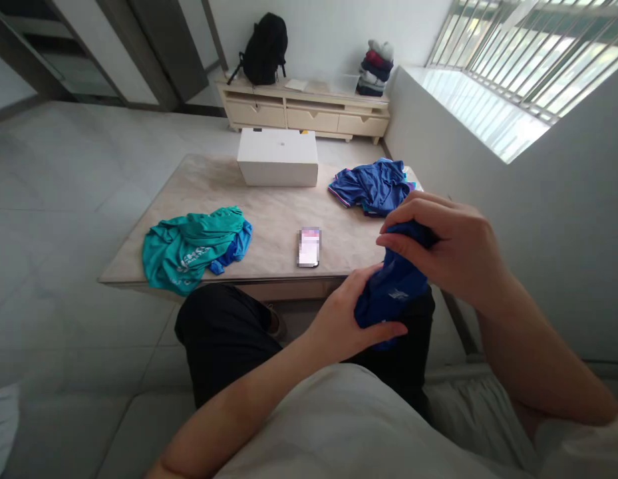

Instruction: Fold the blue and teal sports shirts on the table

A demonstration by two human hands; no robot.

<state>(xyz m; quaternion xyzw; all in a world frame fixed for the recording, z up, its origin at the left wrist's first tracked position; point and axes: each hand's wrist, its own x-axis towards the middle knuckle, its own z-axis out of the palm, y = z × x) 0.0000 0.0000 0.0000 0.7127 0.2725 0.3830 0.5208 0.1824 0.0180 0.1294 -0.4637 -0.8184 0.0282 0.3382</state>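
Over my right thigh, a folded or bunched dark blue garment [396,286] with a small white logo is held between both hands; its exact cut is hidden. My left hand [356,309] grips its lower left side, thumb across the front and fingers behind. Above, my right hand [433,233] pinches the top of the cloth between thumb and fingers. Past my right hand, several blue shirts [373,185] lie in a loose pile on the table [273,236]. A crumpled green shirt [189,243] with white print lies at the table's left, partly covering a blue garment [233,253].
A phone [309,247] with a lit screen lies near the table's front edge. Behind it stands a white box [277,158]. On the low cabinet [309,110] by the wall are a black backpack [263,50] and stacked folded clothes [376,70]. A wall rises at the right.
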